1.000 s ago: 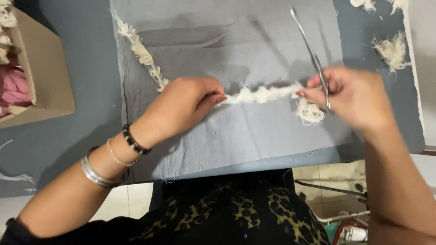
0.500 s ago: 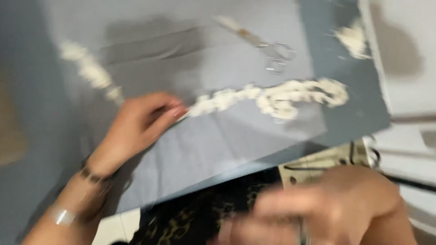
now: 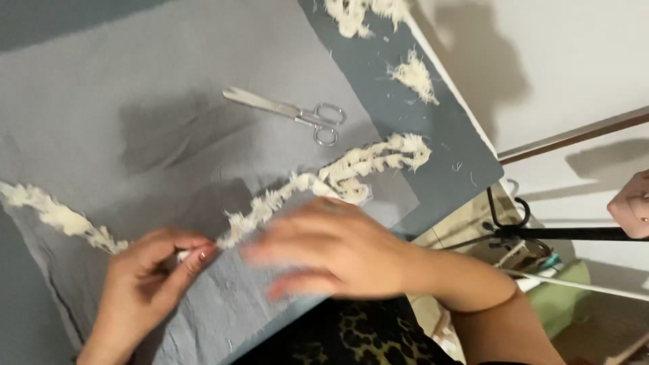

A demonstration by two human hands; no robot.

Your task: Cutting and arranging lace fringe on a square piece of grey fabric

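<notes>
Pinched in the left hand [image 3: 145,284], the fluffy cream fringe [image 3: 324,179] snakes across grey cloth [image 3: 169,88]; right hand's [image 3: 331,253] grip blurred.

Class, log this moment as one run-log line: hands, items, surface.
left hand: pinching fringe strip | right hand: blurred, over cloth, empty | scissors: lying on cloth, untouched

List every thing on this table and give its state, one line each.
Scissors: shut, lying flat on the grey cloth, untouched.
Fringe strip: stretched across the cloth, frayed, one end pinched.
Left hand: pinching the strip's end.
Right hand: blurred, empty, over the strip.
Fibre tufts: loose on the mat.
</notes>
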